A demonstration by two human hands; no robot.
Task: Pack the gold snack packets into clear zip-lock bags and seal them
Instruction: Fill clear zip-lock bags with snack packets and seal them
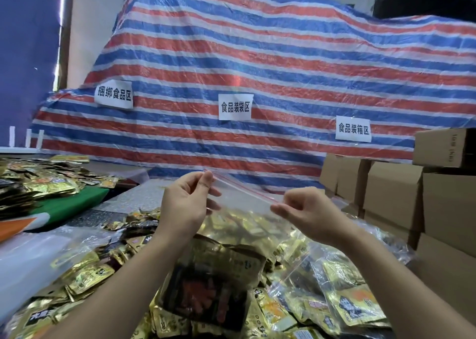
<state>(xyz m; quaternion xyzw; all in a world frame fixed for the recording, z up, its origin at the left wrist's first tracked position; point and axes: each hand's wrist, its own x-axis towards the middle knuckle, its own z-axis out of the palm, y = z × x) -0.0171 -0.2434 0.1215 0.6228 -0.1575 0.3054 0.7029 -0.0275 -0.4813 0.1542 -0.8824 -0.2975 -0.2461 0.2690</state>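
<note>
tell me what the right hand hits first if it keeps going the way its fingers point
Probably the left hand. The right hand pinches the zip-lock bag with its fingers aimed left along the red strip; depth is unclear.

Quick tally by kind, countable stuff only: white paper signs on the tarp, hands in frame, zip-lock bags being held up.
White paper signs on the striped tarp: 3 (left, middle, right)
Hands: 2 (left hand, right hand)
Zip-lock bag held up: 1
Total: 6
</note>
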